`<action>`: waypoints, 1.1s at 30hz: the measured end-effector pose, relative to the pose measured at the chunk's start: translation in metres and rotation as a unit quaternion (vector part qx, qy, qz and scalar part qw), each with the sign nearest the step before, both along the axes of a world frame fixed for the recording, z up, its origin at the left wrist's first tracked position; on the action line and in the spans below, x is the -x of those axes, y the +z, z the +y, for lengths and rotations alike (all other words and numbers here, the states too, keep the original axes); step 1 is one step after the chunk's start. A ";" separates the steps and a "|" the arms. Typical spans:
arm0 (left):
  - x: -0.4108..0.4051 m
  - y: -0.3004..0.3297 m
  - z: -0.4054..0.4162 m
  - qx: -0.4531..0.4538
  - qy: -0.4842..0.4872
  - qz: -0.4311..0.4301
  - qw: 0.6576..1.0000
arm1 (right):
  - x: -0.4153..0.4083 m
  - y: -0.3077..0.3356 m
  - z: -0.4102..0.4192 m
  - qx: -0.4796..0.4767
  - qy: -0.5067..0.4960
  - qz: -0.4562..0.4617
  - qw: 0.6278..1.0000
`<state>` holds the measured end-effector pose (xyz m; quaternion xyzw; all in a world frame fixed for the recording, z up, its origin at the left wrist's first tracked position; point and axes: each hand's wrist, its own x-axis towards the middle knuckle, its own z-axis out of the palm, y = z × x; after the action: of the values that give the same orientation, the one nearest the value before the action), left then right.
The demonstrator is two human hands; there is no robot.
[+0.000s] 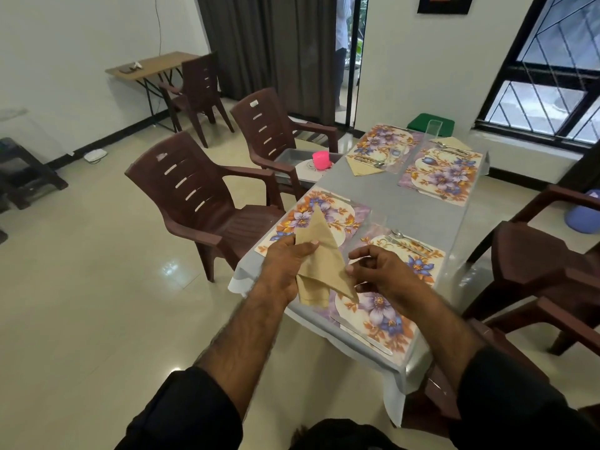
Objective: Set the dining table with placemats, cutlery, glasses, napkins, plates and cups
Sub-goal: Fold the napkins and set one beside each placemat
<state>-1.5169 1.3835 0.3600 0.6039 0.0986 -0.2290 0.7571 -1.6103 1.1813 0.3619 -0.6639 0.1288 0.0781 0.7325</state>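
Napkin (319, 264) — folded to a triangle — sits above the table's near edge, gripped in our left hand (285, 264), right hand (378, 271) pinching its edge; we should lay it flat beside the near-left placemat (341, 212).

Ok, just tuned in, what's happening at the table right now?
A person stands at the near end of the dining table, holding a beige napkin folded into a triangle above it. The left hand grips the napkin while the right hand pinches its lower edge. Four floral placemats are already laid. The two far ones have napkins with cutlery; the near right placemat has a fork and spoon but no napkin visible. No plates are on the table yet.
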 end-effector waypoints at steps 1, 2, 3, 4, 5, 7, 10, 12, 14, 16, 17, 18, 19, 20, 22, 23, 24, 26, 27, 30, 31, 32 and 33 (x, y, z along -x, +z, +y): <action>0.005 0.001 -0.006 0.002 0.003 -0.001 1.000 | 0.002 0.001 -0.001 -0.003 0.014 -0.003 1.000; 0.011 0.004 -0.013 0.005 0.009 0.000 1.000 | 0.006 0.001 -0.004 0.000 0.023 -0.006 1.000; 0.015 0.005 -0.019 0.002 0.019 0.000 1.000 | 0.012 0.000 -0.008 0.006 0.030 -0.009 1.000; 0.019 0.007 -0.024 -0.001 0.026 -0.001 1.000 | 0.019 -0.002 -0.015 0.011 0.034 -0.012 0.999; 0.023 0.008 -0.029 -0.008 0.033 -0.004 0.999 | 0.026 -0.004 -0.024 0.014 0.042 -0.010 0.999; 0.031 0.011 -0.038 -0.014 0.054 -0.009 0.998 | 0.041 -0.008 -0.045 0.021 0.061 0.004 0.998; 0.050 0.015 -0.056 -0.005 0.041 -0.009 0.999 | 0.051 -0.009 -0.072 0.043 0.041 -0.001 0.998; 0.068 0.018 -0.071 -0.008 0.010 0.001 1.000 | 0.050 -0.005 -0.082 0.036 0.028 -0.018 0.999; 0.085 0.021 -0.088 -0.021 -0.011 0.016 1.000 | 0.050 0.000 -0.088 0.011 0.036 -0.022 0.999; 0.097 0.023 -0.098 -0.018 -0.015 0.019 1.000 | 0.052 0.001 -0.090 -0.016 0.032 -0.025 0.999; 0.101 0.024 -0.102 -0.016 -0.019 0.016 1.000 | 0.054 0.000 -0.090 -0.025 0.024 -0.026 0.999; 0.104 0.027 -0.104 -0.021 -0.027 0.011 0.999 | 0.055 -0.001 -0.092 -0.032 0.014 -0.026 0.999; 0.106 0.030 -0.106 -0.035 -0.034 0.001 0.999 | 0.056 -0.003 -0.094 -0.038 0.008 -0.024 0.999; 0.108 0.032 -0.107 -0.057 -0.038 -0.013 0.998 | 0.056 -0.005 -0.096 -0.045 0.006 -0.021 0.999; 0.108 0.032 -0.106 -0.120 -0.053 -0.047 0.990 | 0.056 -0.007 -0.100 -0.057 0.013 -0.013 0.998; 0.108 0.031 -0.106 -0.153 -0.064 -0.059 0.984 | 0.056 -0.007 -0.102 -0.064 0.018 -0.012 0.998; 0.109 0.030 -0.106 -0.177 -0.083 -0.066 0.979 | 0.056 -0.007 -0.104 -0.073 0.020 -0.012 0.997; 0.110 0.029 -0.106 -0.214 -0.133 -0.070 0.965 | 0.053 -0.003 -0.108 -0.088 0.019 -0.016 0.996; 0.111 0.030 -0.107 -0.232 -0.153 -0.071 0.958 | 0.052 0.000 -0.109 -0.091 0.016 -0.019 0.996; 0.113 0.030 -0.109 -0.256 -0.187 -0.074 0.946 | 0.044 0.009 -0.119 -0.092 -0.003 -0.023 0.996; 0.113 0.029 -0.109 -0.259 -0.200 -0.076 0.942 | 0.041 0.011 -0.123 -0.089 -0.007 -0.027 0.996; 0.113 0.029 -0.109 -0.260 -0.212 -0.078 0.939 | 0.038 0.014 -0.128 -0.089 -0.011 -0.034 0.995; 0.112 0.030 -0.109 -0.261 -0.221 -0.079 0.936 | 0.035 0.017 -0.132 -0.090 -0.016 -0.041 0.995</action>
<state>-1.6287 1.2747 0.3895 0.8031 -0.0410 -0.3087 0.5080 -1.6457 1.0492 0.3787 -0.5957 0.1020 0.0503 0.7951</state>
